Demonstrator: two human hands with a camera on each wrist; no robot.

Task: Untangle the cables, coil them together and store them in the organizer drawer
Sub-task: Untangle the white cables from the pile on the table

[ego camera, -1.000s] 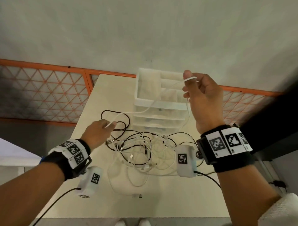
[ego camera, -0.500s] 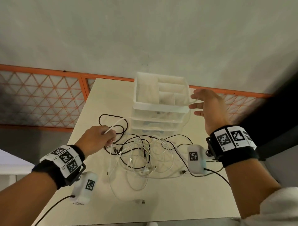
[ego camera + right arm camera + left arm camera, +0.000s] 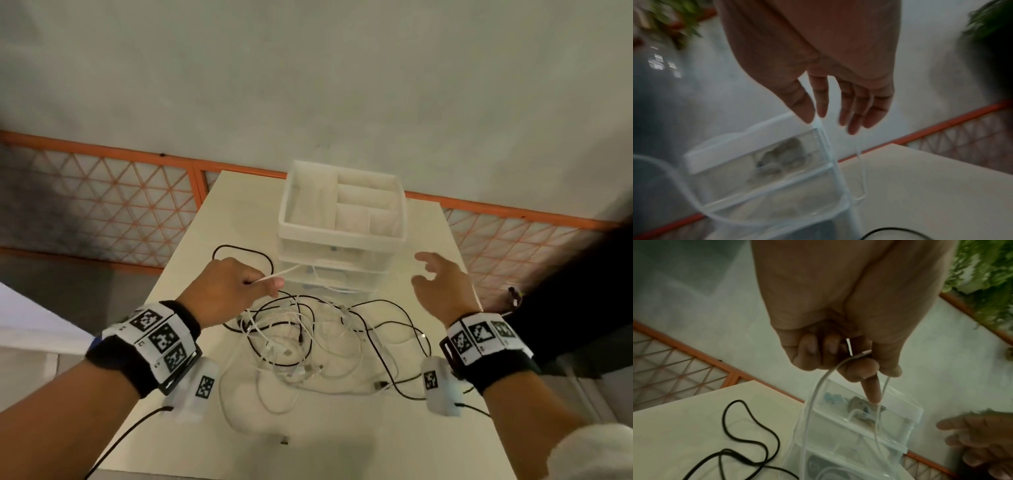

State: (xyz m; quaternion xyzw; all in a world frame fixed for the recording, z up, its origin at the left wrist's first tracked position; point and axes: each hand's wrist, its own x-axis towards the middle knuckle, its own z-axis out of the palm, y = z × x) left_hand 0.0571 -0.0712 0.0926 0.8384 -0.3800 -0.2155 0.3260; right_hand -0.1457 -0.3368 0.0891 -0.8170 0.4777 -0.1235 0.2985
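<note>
At the near edge of our pale, matte table (image 3: 205, 428), one white lead ended in a loose metal plug (image 3: 284, 439). Beyond it, at the table's centre, the tangle (image 3: 308, 342) lay flat: thin, round, limp cables, black and white, looped over and through each other.

Our left hand (image 3: 229, 291) hovered at the tangle's 10 o'clock. It pinched a white cable (image 3: 284, 272) between thumb and forefinger, with the other fingers curled in. In the left wrist view the cable (image 3: 818, 386) bent over the forefinger and fell away in two smooth strands. In the head view its long axis ran from the pinch toward 2 o'clock, across the organizer's front.

Our right hand (image 3: 440, 291) hung at the tangle's 2 o'clock, just right of the organizer, fingers straight and spread and gripping nothing. In the blurred right wrist view a white strand (image 3: 861, 162) dropped just past the fingertips (image 3: 869, 113). We could not tell whether it touched them. We judged the right hand nearer to that far run of cable, so a fresh grip there looked like the next move, with the left hand keeping the line taut.

A black loop (image 3: 239, 250) lay at the left hand's 12 o'clock. At the tangle's 12 o'clock stood the organizer (image 3: 342, 236), translucent white plastic with stacked drawers, all of them shut. Its open top tray was split into compartments. Farthest off ran an orange lattice railing (image 3: 102, 212).
</note>
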